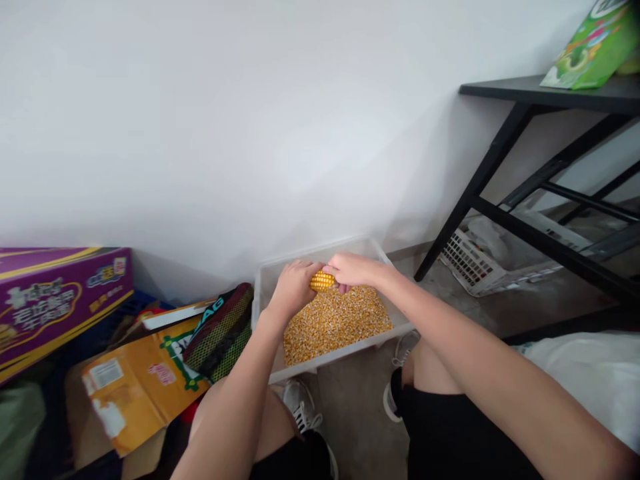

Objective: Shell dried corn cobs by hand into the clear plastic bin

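Note:
A yellow corn cob (323,281) is held between my two hands, above a white plastic bin (296,371) on the floor. My left hand (294,285) is closed round the cob's left end. From the other side, my right hand (349,271) grips its right end, with the thumb on top of the cob. Loose corn kernels (335,325) cover the bottom of the bin. The ends of the cob are hidden by my fingers.
On the left lie a purple carton (65,300), a flattened orange box (143,377) and a mesh bag (223,333). A black table (530,90) with a green box (590,50) stands right, over a white basket (473,260). A white wall rises behind the bin.

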Demonstrator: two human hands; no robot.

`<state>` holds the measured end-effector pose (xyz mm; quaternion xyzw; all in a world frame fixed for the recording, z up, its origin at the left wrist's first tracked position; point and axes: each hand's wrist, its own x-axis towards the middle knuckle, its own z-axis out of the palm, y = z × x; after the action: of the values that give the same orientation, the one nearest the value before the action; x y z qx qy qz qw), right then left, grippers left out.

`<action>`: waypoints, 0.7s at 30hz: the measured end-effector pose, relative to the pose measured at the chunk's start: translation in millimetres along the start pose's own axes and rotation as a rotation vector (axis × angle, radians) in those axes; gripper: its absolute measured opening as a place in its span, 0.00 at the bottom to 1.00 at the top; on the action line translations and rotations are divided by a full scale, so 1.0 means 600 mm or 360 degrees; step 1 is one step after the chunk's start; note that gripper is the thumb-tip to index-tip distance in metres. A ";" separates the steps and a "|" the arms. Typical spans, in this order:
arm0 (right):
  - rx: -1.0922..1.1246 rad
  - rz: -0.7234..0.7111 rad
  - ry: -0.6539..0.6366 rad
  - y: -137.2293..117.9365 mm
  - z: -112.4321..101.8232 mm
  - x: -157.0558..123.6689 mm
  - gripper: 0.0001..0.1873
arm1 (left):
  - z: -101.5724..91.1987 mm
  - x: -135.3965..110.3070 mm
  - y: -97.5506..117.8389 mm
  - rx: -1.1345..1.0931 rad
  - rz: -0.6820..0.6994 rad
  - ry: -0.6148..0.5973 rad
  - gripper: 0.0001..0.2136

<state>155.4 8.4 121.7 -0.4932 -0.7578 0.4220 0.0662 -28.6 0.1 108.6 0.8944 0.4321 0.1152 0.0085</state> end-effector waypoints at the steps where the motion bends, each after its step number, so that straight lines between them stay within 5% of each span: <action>1: 0.0043 0.0041 -0.0042 0.002 0.000 0.003 0.20 | 0.000 0.000 -0.001 -0.0003 0.0016 -0.0020 0.15; 9: 0.0364 0.0075 -0.0155 0.007 -0.012 -0.001 0.18 | -0.005 -0.002 0.002 -0.0012 0.0053 -0.0144 0.14; 16: 0.0575 0.0146 -0.0407 0.010 -0.016 -0.008 0.14 | -0.009 -0.007 0.008 -0.0038 0.0060 -0.0168 0.23; 21: 0.0627 0.0186 -0.0352 0.015 -0.010 -0.006 0.08 | -0.006 -0.002 0.012 -0.0004 0.0025 -0.0135 0.25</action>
<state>166.1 10.4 120.2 -0.4645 -0.6337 0.6163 0.0534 -24.4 -5.8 112.9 0.9019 0.4240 0.0778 0.0270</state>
